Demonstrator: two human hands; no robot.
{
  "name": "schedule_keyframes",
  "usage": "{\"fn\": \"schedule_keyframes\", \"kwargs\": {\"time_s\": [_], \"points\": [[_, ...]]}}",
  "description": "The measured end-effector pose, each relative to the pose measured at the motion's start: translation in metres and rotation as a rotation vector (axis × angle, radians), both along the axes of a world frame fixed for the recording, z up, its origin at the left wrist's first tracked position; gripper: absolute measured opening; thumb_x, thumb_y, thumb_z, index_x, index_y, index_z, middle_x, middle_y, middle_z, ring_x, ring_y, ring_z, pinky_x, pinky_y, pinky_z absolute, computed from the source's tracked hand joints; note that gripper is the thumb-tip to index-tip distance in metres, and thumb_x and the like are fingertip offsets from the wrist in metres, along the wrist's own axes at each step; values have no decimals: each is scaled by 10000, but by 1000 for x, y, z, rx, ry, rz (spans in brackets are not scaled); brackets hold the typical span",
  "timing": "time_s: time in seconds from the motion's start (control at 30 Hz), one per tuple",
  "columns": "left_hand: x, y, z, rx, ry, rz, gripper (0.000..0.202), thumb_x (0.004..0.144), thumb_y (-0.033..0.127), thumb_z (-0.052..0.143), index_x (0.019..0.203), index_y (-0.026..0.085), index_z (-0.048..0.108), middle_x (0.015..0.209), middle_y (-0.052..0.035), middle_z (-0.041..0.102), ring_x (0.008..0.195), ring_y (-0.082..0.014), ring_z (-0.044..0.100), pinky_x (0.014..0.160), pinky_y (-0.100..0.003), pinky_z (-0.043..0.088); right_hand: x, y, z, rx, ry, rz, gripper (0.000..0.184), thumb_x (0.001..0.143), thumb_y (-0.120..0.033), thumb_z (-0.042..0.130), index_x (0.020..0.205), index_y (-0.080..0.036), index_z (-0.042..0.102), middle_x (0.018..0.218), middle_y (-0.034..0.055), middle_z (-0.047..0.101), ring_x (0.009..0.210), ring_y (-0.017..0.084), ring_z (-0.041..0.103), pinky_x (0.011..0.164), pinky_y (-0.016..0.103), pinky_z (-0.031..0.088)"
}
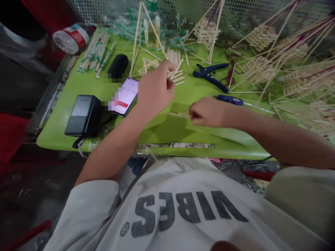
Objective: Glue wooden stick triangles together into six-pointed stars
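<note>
My left hand point(156, 88) hovers over the green table point(78, 87), fingers pinched at a short wooden stick near a small pile of cut sticks point(177, 77). My right hand point(206, 112) rests on the table, fingers closed on thin sticks point(179, 115) lying flat by it. A bundle of short sticks point(173, 56) lies just beyond my left hand.
A phone point(127, 96) with a lit screen, a black power bank point(83, 115) and a black pouch point(117, 65) sit at left. Blue cutters point(209, 74) and a blue pen-like tool point(231, 100) lie right of centre. Stick-built frames point(288, 66) crowd the right; a bottle point(70, 37) lies far left.
</note>
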State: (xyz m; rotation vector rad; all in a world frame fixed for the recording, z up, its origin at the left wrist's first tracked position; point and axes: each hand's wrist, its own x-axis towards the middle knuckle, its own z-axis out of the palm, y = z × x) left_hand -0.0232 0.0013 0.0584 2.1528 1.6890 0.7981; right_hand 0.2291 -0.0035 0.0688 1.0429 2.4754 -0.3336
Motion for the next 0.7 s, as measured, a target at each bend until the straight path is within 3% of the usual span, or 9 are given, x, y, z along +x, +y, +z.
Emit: {"fn": "schedule_keyframes", "kwargs": {"time_s": [0.1, 0.2, 0.3, 0.43, 0.57, 0.63, 0.7], "points": [[1, -1, 0, 12, -25, -11, 508, 1093, 366, 642, 1570, 450, 792, 1259, -58, 945, 1222, -407, 872, 1085, -656, 698, -11, -31, 2, -70, -67, 52, 269, 1128, -228, 696, 1163, -135, 946, 1173, 211, 940, 984, 313, 819, 874, 422, 490], [1, -1, -1, 30, -9, -24, 518, 1082, 342, 652, 1566, 470, 782, 1230, -38, 953, 1197, -402, 871, 1064, -656, 705, -25, -36, 0, -19, -38, 47, 294, 1142, -190, 647, 1157, -153, 939, 1247, 209, 941, 1043, 310, 828, 913, 422, 508], [0, 0, -3, 50, 19, -19, 514, 1090, 262, 622, 1560, 409, 769, 1251, -55, 949, 1203, -385, 880, 1100, -627, 694, -35, -15, -4, 89, 32, 39, 353, 1175, -172, 571, 1163, -139, 923, 1227, 218, 935, 1020, 298, 795, 925, 425, 490], [-1, 2, -5, 55, 34, 19, 503, 1114, 189, 616, 1575, 341, 750, 1276, -70, 939, 1242, -344, 895, 1168, -551, 668, -35, 36, -11, 205, 69, -17, 351, 1176, -194, 565, 1163, -128, 909, 1168, 217, 915, 968, 297, 730, 897, 442, 436], [-2, 2, -1, 31, 25, 44, 485, 1144, 216, 635, 1601, 344, 732, 1309, -74, 937, 1289, -339, 906, 1182, -534, 663, -23, 67, -9, 241, 44, -100, 289, 1104, -137, 619, 1032, -141, 899, 960, 173, 867, 855, 279, 663, 835, 443, 385], [-2, 0, 3, 39, 1, 66, 468, 1144, 227, 651, 1585, 360, 731, 1302, -68, 939, 1292, -342, 912, 1169, -539, 669, -19, 56, -4, 208, 53, -95, 261, 1099, -142, 653, 1002, -173, 893, 946, 147, 861, 855, 273, 664, 842, 436, 391], [-3, -3, 7, 54, -36, 68, 437, 1150, 241, 652, 1556, 384, 731, 1282, -52, 946, 1254, -334, 914, 1140, -546, 685, -20, 28, 0, 130, 56, -55, 234, 1112, -173, 681, 1023, -192, 896, 997, 139, 883, 874, 272, 698, 848, 422, 420]]}}
